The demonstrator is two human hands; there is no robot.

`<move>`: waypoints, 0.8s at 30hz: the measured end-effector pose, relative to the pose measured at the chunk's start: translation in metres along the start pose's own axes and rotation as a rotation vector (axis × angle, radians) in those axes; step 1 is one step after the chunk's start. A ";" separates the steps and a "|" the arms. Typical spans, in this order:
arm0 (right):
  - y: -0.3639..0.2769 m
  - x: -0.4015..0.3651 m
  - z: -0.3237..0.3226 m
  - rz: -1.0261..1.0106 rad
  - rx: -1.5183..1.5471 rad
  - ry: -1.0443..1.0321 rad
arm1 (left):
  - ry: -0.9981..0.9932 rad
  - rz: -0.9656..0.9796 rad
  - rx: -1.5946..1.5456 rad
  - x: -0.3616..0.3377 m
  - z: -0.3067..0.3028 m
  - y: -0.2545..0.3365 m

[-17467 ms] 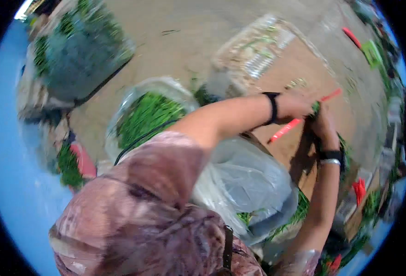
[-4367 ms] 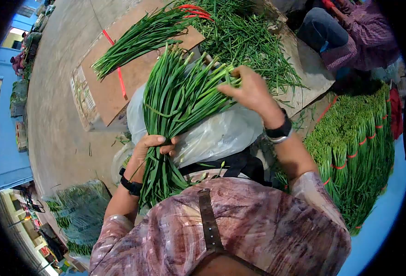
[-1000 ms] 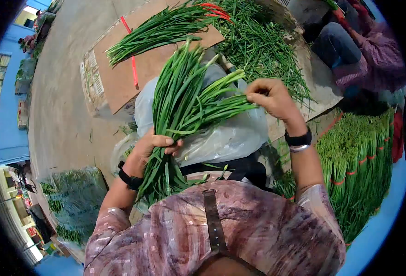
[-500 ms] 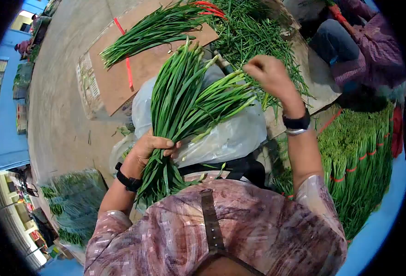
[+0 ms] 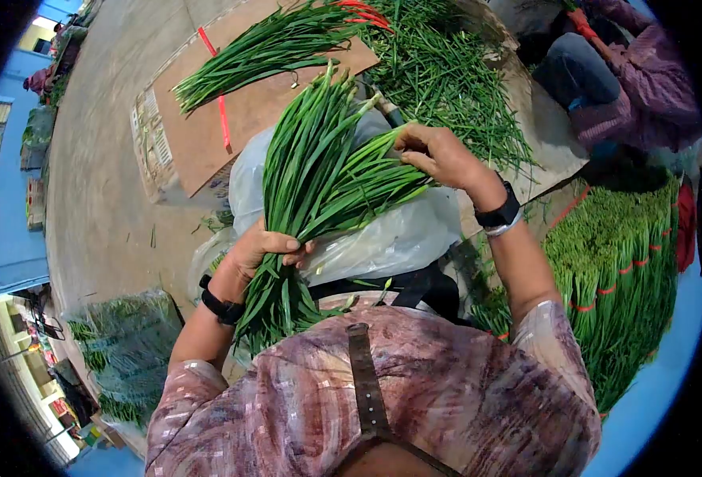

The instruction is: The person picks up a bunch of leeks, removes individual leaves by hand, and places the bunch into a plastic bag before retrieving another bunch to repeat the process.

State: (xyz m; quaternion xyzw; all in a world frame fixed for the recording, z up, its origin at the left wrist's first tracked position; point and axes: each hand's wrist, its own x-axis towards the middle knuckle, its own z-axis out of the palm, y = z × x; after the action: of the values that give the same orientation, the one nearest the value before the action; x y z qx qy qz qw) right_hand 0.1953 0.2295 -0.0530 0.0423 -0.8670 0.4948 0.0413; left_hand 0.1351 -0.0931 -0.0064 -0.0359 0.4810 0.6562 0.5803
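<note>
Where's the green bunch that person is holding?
In the head view, the green bunch is near the middle, in the left hand over the pale plastic, with the right hand by its right edge.

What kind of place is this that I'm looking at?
Probably a spot where green vegetables are sorted and bundled, perhaps a market or packing area: there's a heap of loose green stalks, bundles with red bands, and a plastic-wrapped stack of greens.

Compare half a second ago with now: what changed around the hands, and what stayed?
The right hand moved down and leftward to the stem ends of the green bunch; any pinch is unclear. The left hand still holds the bunch; the other bundle stays on the brown board.
</note>
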 end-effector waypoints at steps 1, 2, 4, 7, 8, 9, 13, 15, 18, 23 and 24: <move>0.002 0.001 -0.003 0.015 0.026 -0.013 | -0.008 -0.002 -0.013 0.000 0.000 0.001; 0.003 0.001 -0.006 0.030 0.053 -0.027 | -0.016 -0.004 -0.028 0.000 0.000 0.001; 0.003 0.001 -0.011 0.061 0.079 0.052 | -0.029 0.003 -0.027 0.000 0.002 0.002; 0.008 0.001 -0.009 0.163 0.351 0.221 | -0.059 0.009 -0.016 0.002 0.000 0.002; 0.014 0.001 -0.011 0.207 0.490 0.309 | -0.069 0.009 -0.012 0.002 -0.002 0.001; 0.026 0.000 -0.015 0.251 0.629 0.396 | -0.068 -0.001 -0.007 0.004 -0.004 0.001; 0.050 -0.011 -0.052 0.374 0.564 0.613 | -0.072 0.008 0.014 0.003 -0.004 0.002; 0.024 -0.006 -0.059 0.264 0.322 0.386 | -0.048 0.003 0.003 0.003 -0.001 0.003; -0.044 0.004 -0.030 0.044 0.012 0.061 | -0.006 -0.013 -0.037 0.004 0.003 0.003; -0.049 0.026 0.010 -0.233 -0.106 0.003 | -0.032 0.020 0.066 0.004 -0.002 0.003; -0.052 0.024 0.002 -0.109 0.056 0.021 | -0.031 0.031 0.083 0.004 -0.005 0.000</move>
State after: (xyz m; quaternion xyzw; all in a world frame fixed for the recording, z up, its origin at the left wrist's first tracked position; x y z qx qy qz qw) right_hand 0.1778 0.2005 -0.0067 0.0857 -0.8488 0.5161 0.0760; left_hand 0.1312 -0.0935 -0.0109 0.0058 0.4992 0.6451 0.5785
